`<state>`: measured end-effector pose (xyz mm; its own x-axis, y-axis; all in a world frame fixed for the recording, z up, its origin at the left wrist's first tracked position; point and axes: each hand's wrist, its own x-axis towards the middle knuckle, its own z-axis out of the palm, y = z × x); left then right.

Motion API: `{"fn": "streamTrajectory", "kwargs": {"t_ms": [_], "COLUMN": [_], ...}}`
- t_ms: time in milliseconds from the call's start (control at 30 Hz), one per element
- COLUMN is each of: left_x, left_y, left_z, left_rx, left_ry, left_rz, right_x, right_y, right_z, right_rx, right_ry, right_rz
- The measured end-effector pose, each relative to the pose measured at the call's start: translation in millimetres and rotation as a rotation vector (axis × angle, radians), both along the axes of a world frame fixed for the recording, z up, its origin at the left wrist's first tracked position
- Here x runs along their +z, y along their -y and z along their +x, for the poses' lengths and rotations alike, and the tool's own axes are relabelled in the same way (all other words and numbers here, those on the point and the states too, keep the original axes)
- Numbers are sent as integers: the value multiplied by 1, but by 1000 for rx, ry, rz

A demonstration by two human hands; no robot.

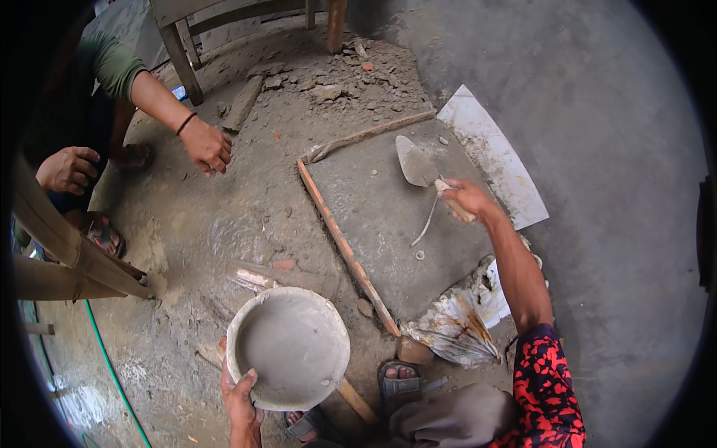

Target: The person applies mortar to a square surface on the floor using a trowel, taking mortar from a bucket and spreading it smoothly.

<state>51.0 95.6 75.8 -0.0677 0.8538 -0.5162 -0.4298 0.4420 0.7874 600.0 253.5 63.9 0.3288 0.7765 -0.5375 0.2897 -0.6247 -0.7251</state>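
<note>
My left hand (240, 399) grips the near left rim of a round bowl (345, 351) caked with cement, thumb inside the rim. Smooth grey wet mortar (291, 343) lies in the bowl. Farther right, my right hand (464, 198) is closed round the wooden handle of a trowel (417, 162), whose pointed blade faces away to the upper left. The trowel is over a grey cement slab (366, 216) framed by thin wooden strips (347, 250) along its left and far sides. A curved wire-like piece (426, 222) shows beneath the trowel; whether it touches the slab I cannot tell.
A pale flat board (497, 160) borders the slab's right side, and a crumpled white sack (455, 325) lies at its near edge. Rubble (336, 86) lies beyond. At left, another person's hand (205, 145) reaches out near bamboo poles (75, 246) and a green hose (112, 369).
</note>
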Motion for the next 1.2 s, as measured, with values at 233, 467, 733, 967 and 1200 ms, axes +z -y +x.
{"fn": "streamTrajectory", "kwargs": {"t_ms": [233,467,733,967,1200], "left_x": [1,1,3,1,6], "left_y": [1,1,-2,0,-1], "left_z": [-3,-6,-1,-1,-2], "left_rx": [-22,-36,-54,-52,-80], "left_ry": [18,-14,9,29,32], "left_rz": [-58,-12,-17,-20,4], "right_x": [-7,-5,-8,-15,-19], "right_y": [6,24,29,26,59], "right_z": [-28,-43,-52,-51,-44], "right_rx": [116,93,211,381,355], "right_ry": [-36,21,157,283,282], "right_rz": [-7,12,16,28,-73]}}
